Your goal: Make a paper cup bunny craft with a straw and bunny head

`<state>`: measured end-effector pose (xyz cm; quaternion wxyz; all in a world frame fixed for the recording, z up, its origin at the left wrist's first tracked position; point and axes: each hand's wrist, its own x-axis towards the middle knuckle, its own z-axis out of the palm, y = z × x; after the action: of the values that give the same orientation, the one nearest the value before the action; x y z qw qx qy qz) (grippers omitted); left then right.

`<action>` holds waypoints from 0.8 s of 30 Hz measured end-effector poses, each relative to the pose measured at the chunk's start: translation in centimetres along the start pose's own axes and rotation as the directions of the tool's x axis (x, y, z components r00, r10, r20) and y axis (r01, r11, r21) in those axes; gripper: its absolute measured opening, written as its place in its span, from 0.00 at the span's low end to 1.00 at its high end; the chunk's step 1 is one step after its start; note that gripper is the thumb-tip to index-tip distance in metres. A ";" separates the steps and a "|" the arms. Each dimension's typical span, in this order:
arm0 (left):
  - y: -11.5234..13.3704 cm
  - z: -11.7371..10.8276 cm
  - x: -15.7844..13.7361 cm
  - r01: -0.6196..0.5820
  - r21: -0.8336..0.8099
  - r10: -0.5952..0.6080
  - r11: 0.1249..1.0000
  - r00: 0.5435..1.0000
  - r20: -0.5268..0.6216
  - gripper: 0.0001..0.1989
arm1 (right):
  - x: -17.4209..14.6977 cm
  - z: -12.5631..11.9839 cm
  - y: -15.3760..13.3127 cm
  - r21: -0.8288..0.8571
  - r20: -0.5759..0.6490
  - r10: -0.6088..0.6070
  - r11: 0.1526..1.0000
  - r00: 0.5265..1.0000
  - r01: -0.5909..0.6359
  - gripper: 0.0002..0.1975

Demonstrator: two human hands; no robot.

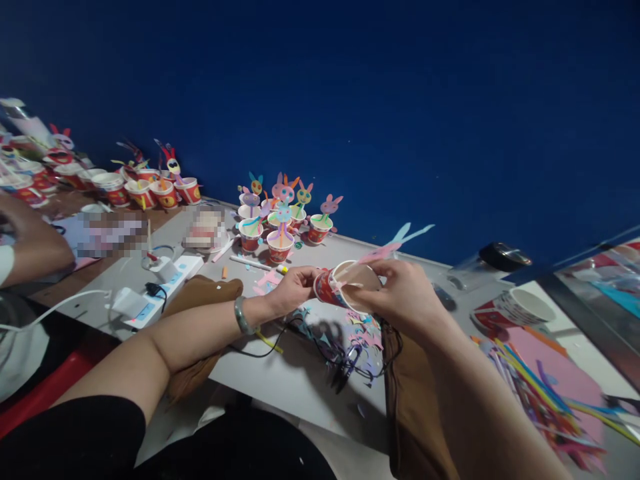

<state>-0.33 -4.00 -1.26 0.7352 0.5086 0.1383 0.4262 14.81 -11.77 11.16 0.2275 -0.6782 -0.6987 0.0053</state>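
A red-and-white paper cup (326, 288) is tipped sideways in front of me, its mouth toward the right. My left hand (299, 288) is closed around the base end of that cup. At the mouth, my right hand (403, 283) pinches a pink paper rabbit cutout (376, 255) with pale blue ears against the cup; the thumb reaches by the rim, and the exact grip is partly hidden. Below the hands lie colourful paper scraps (363, 327) and a dark tangled cable (345, 363). Beyond them stand several finished-looking cups with paper rabbits (280, 247).
A power strip (170, 287) with plugs sits left. At right are stacked paper cups (515, 310), a clear bottle (480, 267) and coloured strips (535, 387). More decorated cups (165, 193) line the far left, near another person's arm (40, 240). A blue wall (400, 120) rises behind.
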 end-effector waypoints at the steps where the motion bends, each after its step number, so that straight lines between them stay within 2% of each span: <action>1: 0.0 -0.1 0.0 -0.002 0.004 0.002 1.000 1.000 0.005 0.23 | 0.0 0.0 -0.1 -0.010 0.004 0.013 1.000 1.000 -0.013 0.09; 13: 0.0 -0.4 -0.2 -0.015 0.043 0.014 0.999 1.000 0.028 0.25 | 0.9 0.2 -0.1 -0.060 -0.025 0.009 0.998 1.000 -0.010 0.17; 16: 0.0 -0.5 -0.1 -0.018 0.029 0.017 0.999 1.000 0.021 0.25 | 1.1 0.1 -0.5 -0.095 -0.016 0.025 0.995 1.000 -0.027 0.15; 20: 0.0 -0.6 0.0 -0.028 0.014 0.028 1.000 0.999 0.025 0.24 | 1.1 -0.3 -1.2 -0.180 0.059 0.099 0.980 0.993 -0.087 0.12; 24: -0.1 -0.8 0.1 0.036 0.026 -0.037 0.999 0.998 0.042 0.24 | 1.0 -0.5 -1.2 -0.188 0.069 0.098 0.979 0.993 -0.084 0.09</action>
<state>-0.73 -3.48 -1.66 0.7391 0.5243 0.1373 0.3999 13.87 -11.05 12.29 0.1358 -0.7269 -0.6728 -0.0225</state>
